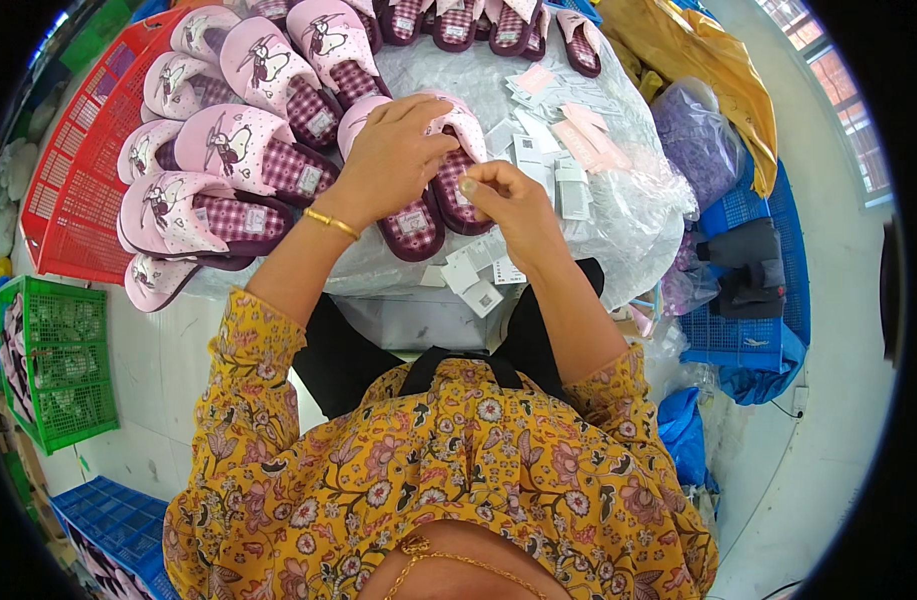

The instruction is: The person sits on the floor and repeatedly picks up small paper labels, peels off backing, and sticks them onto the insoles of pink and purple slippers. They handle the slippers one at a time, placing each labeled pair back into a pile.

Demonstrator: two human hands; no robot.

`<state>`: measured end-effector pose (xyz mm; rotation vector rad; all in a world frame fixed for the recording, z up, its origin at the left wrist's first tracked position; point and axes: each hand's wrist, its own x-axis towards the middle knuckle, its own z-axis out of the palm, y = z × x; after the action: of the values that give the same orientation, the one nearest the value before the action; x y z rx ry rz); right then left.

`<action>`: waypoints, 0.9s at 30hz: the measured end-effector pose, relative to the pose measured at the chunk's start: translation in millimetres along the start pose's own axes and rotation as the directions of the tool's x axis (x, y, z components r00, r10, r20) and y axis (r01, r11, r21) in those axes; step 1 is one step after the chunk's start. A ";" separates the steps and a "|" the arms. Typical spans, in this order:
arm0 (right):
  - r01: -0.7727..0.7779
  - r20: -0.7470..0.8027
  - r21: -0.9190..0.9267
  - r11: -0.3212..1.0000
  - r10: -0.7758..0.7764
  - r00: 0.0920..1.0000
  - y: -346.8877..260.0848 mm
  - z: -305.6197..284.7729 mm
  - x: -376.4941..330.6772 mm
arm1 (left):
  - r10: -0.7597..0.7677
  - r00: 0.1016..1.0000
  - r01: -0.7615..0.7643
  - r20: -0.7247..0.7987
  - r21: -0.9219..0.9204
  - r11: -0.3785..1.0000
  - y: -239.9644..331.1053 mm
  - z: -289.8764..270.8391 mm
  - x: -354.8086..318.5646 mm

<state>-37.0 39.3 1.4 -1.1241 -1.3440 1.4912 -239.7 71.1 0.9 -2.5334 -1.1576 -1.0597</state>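
Observation:
A pair of pink slippers with plaid insoles lies in front of me on the plastic-covered table. My left hand (391,165) reaches over the pair, its fingers curled round the upper of the right slipper (470,130). The left slipper (412,232) lies partly beneath that hand and wrist. At the right slipper's inner edge, my right hand (513,208) is closed, thumb against the fingers by the insole. Whatever is between those fingertips is too small or hidden to make out. Loose white paper tags (468,282) lie just in front of the pair.
Several more pink slippers (218,215) are heaped at the left against a red basket (88,150), others along the far edge. White and pink tags (588,140) spread to the right on plastic sheeting (643,225). A blue basket (793,270) stands right, a green crate (73,350) left.

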 end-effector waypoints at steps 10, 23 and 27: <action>0.038 -0.110 -0.516 0.856 -0.110 0.988 34.8 11.5 35.3 | -0.144 0.969 0.116 0.202 0.145 0.983 -19.5 24.2 -0.6; -0.062 -0.049 -0.577 0.815 0.042 0.998 27.8 4.7 56.7 | -0.268 0.879 0.285 0.395 0.015 0.958 -33.0 31.5 3.3; -0.048 -0.014 -0.572 0.819 0.048 0.999 26.6 2.8 61.7 | -0.268 0.874 0.282 0.406 0.026 0.959 -31.4 30.4 4.5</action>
<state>-56.5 95.1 -30.7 -1.5349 -1.8470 1.1351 -243.7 107.9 -22.7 -2.7570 -1.6601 -0.6088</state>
